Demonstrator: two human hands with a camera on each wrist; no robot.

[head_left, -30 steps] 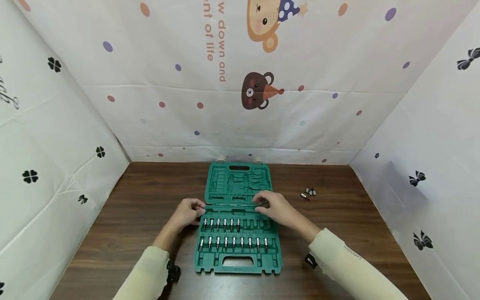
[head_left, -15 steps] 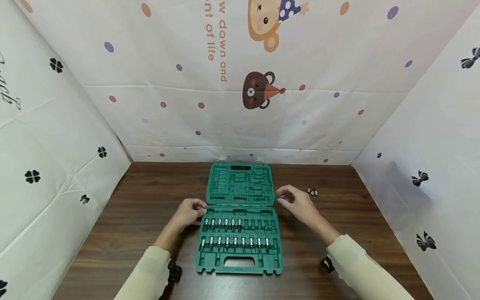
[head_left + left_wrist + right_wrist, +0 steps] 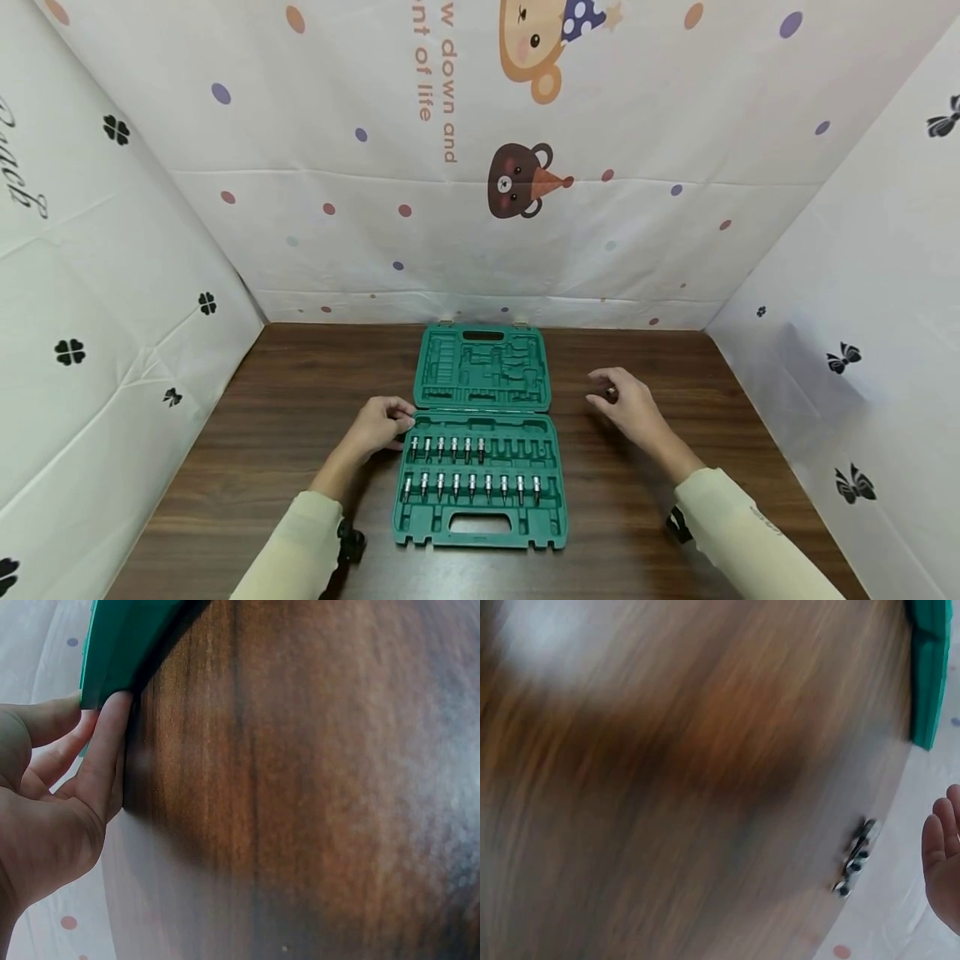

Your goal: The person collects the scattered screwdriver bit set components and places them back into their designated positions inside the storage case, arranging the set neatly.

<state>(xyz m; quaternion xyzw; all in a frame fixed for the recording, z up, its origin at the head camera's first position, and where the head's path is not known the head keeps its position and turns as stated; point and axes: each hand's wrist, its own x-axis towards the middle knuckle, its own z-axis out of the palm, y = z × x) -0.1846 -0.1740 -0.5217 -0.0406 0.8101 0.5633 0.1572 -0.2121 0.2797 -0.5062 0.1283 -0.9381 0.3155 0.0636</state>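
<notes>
A green tool case (image 3: 480,527) lies open on the wooden table (image 3: 300,417), its lid (image 3: 480,367) flat behind the tray. Two rows of metal bits (image 3: 450,448) stand in the tray. My left hand (image 3: 388,418) holds the tray's left rear corner with curled fingers; the left wrist view shows those fingers (image 3: 101,742) against the case's edge (image 3: 120,637). My right hand (image 3: 624,402) hovers right of the lid, over a few loose bits (image 3: 611,391). In the right wrist view the loose bits (image 3: 855,859) lie just clear of its relaxed fingers (image 3: 939,851).
Patterned white sheets wall the table at the back (image 3: 480,208), left (image 3: 112,333) and right (image 3: 840,333). Bare wood runs along both sides of the case and along the front edge.
My right hand has left the case's hinge area and moved right, across the table, to the loose bits. The left hand and the case have stayed put.
</notes>
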